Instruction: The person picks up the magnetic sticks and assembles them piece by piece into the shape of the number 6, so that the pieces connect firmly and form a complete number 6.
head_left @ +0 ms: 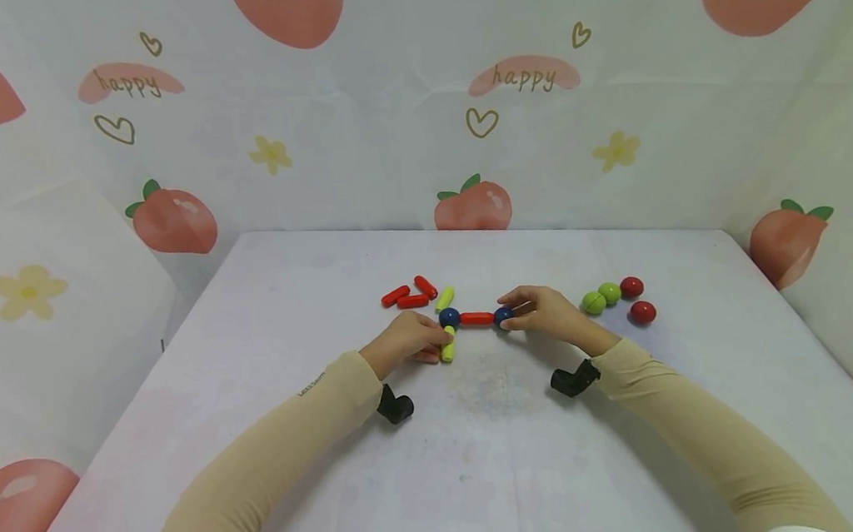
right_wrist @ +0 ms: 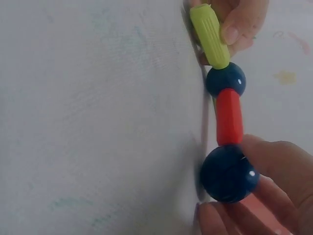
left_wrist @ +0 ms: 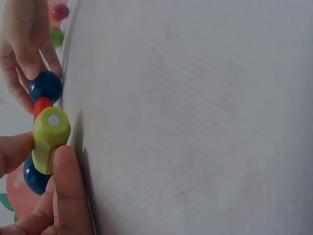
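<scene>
Ball-and-rod chain (head_left: pixel 477 319) at mid-counter (head_left: pixel 428 483), partly joined: I see left hand (head_left: pixel 406 337) pinching near yellow rod (head_left: pixel 447 351), right hand (head_left: pixel 546 312) pinching end blue ball (head_left: pixel 502 317); three red rods (head_left: pixel 413 301), four balls (head_left: pixel 642 312) left loose.

My left hand (head_left: pixel 407 337) is sitting around the near rod (head_left: pixel 447 353), which is touching the left ball (head_left: pixel 449 318) from the front. Far rod (head_left: pixel 446 298) is lying just behind that ball. Middle rod (head_left: pixel 477 319) is running rightward, joining the right ball (head_left: pixel 502 318); my right hand (head_left: pixel 543 315) is holding that from the right. On the table (head_left: pixel 488 478), three loose rods (head_left: pixel 412 302) are lying behind-left, four loose balls (head_left: pixel 610 293) right. Backdrop (head_left: pixel 356 138) is hanging behind.
</scene>
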A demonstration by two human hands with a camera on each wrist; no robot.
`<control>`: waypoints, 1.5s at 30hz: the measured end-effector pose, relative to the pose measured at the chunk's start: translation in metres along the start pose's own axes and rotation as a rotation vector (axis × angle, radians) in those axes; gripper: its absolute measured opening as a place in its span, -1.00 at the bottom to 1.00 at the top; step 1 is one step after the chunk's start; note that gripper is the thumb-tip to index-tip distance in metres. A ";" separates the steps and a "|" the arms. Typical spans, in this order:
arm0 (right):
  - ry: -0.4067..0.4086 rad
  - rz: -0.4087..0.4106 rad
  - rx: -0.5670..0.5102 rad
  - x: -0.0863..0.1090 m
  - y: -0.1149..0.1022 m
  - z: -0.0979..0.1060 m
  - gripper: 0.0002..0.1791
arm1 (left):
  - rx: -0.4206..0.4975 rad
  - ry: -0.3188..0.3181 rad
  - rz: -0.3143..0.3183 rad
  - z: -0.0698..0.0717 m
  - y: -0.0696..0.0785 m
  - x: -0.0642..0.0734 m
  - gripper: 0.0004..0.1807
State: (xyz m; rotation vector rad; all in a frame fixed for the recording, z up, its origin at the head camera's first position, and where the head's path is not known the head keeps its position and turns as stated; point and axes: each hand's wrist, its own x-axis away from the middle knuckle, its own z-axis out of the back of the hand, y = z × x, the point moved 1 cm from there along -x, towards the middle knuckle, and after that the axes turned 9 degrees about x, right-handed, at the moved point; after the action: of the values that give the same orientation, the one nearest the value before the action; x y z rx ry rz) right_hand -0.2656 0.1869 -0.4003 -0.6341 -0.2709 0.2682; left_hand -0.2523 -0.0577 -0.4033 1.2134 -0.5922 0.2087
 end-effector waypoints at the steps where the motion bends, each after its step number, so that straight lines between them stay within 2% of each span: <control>1: 0.005 0.009 0.001 0.001 0.000 0.002 -0.48 | 0.000 0.001 0.003 0.000 0.000 0.000 -0.70; 4: 0.037 0.034 0.016 0.005 0.000 0.009 -0.46 | 0.001 -0.001 0.010 -0.001 0.000 0.001 -0.71; 9: 0.128 0.048 0.018 0.014 0.001 0.033 -0.44 | 0.000 -0.010 0.015 -0.001 0.000 0.004 -0.72; 14: 0.219 0.032 -0.018 0.025 0.008 0.060 -0.45 | 0.002 -0.005 0.013 0.000 -0.002 0.004 -0.72; 20: 0.254 -0.008 -0.039 0.039 0.020 0.077 -0.40 | 0.010 -0.005 0.011 0.000 -0.001 0.004 -0.71; 30: 0.202 -0.120 -0.038 0.049 0.047 0.080 -0.33 | 0.014 -0.003 0.017 -0.002 0.001 0.007 -0.72; 45: 0.165 -0.111 0.039 0.048 0.065 0.067 -0.46 | -0.012 0.004 0.017 -0.002 0.002 0.004 -0.71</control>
State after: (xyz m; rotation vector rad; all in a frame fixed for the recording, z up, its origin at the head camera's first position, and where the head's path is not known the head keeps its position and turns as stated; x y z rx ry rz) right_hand -0.2534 0.2893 -0.3810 -0.5970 -0.1409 0.1138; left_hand -0.2491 -0.0556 -0.3998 1.1964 -0.5995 0.2218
